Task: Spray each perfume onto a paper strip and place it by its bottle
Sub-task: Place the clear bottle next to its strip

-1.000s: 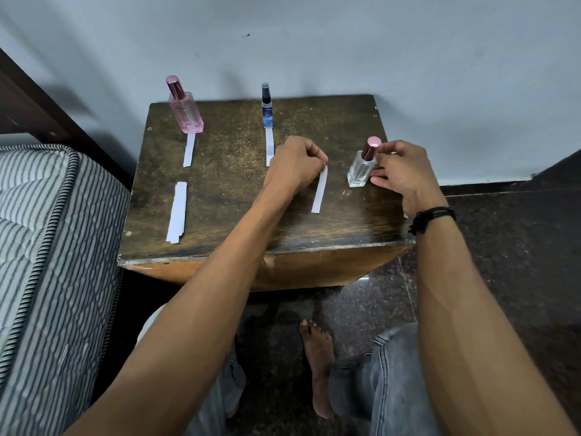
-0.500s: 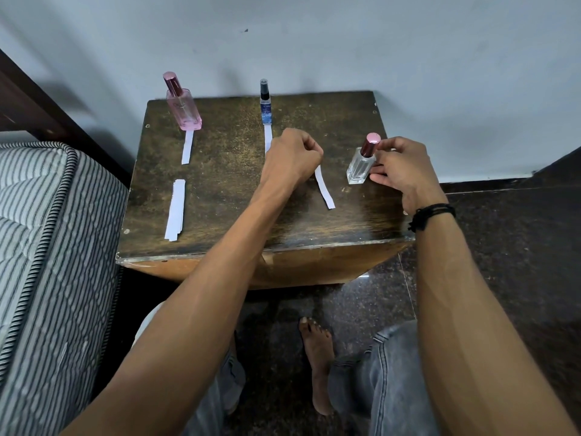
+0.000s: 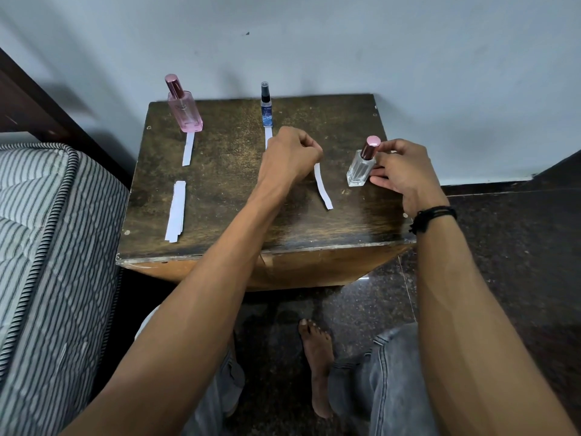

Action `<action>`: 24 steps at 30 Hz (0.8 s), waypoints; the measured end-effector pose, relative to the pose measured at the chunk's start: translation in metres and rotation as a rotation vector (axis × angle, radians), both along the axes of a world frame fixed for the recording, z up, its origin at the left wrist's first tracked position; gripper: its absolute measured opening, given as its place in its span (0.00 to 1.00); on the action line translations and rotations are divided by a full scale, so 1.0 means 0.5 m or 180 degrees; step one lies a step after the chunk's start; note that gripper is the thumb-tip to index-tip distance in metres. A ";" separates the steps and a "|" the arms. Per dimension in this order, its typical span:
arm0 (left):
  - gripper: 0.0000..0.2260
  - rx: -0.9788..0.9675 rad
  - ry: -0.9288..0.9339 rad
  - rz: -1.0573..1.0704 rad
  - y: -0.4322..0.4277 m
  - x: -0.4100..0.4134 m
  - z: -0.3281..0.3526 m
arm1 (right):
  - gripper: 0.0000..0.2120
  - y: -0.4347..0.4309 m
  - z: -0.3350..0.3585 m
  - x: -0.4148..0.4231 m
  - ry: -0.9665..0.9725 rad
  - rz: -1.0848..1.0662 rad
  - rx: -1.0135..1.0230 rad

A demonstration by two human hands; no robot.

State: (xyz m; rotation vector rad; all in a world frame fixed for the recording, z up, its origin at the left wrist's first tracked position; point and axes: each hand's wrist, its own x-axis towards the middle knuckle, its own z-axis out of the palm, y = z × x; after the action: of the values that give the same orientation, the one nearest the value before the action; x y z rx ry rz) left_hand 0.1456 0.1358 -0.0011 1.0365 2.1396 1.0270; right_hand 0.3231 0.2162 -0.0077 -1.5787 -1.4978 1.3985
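Note:
Three perfume bottles stand on a dark wooden table (image 3: 220,196): a pink bottle (image 3: 184,110) at the back left, a slim blue bottle (image 3: 266,105) at the back middle, and a clear bottle (image 3: 361,166) with a dark red cap on the right. A white paper strip (image 3: 188,149) lies in front of the pink bottle, another strip (image 3: 268,136) in front of the blue one. My left hand (image 3: 290,155) pinches the top of a third strip (image 3: 323,190), just left of the clear bottle. My right hand (image 3: 402,171) grips the clear bottle.
A small stack of spare strips (image 3: 175,212) lies at the table's front left. A striped mattress (image 3: 41,247) borders the table on the left, a pale wall rises behind. My knees and a bare foot (image 3: 317,357) are over the dark floor below.
The strip in my left hand swung so that its lower end now points down and right, nearer the clear bottle. My right hand has stayed on the clear bottle.

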 end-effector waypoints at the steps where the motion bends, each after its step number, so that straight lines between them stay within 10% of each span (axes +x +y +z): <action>1: 0.06 0.0010 -0.0007 0.0015 0.000 -0.002 0.002 | 0.07 0.000 0.001 0.001 0.0011 0.0006 -0.0006; 24: 0.04 0.0540 -0.0853 -0.0171 0.138 -0.019 0.036 | 0.05 0.026 -0.027 -0.003 0.0589 -0.0612 0.0179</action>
State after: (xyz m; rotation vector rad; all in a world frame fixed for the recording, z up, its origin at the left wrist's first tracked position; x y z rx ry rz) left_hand 0.1362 0.2048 0.0170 0.9662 1.8260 1.2619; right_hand 0.3215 0.2291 -0.0214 -1.4731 -1.2327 1.3411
